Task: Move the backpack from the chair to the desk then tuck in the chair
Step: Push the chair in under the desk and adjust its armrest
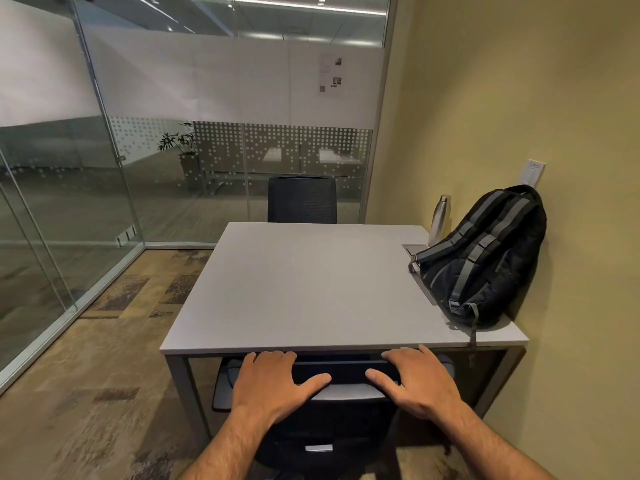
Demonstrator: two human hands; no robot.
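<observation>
Backpack [485, 258]: black padded fabric, grey webbing, slumped on smooth grey desk [298, 289].
Left hand [273, 382]: spread flat on chair [332, 417] back.
Right hand [419, 382]: spread likewise.

The backpack [485, 258] stands on the desk [294, 289] at its right side, leaning against the wall [554, 116]; a bottle [440, 220] stands on the desk just behind it, near the far right corner; the chair [332, 410] sits at the desk's near edge, its seat under the top; the left hand [273, 386] and right hand [419, 382] rest side by side on the chair's back; a second chair [302, 199] stands behind the far edge; a glass partition [138, 133] runs behind and to the left.
</observation>
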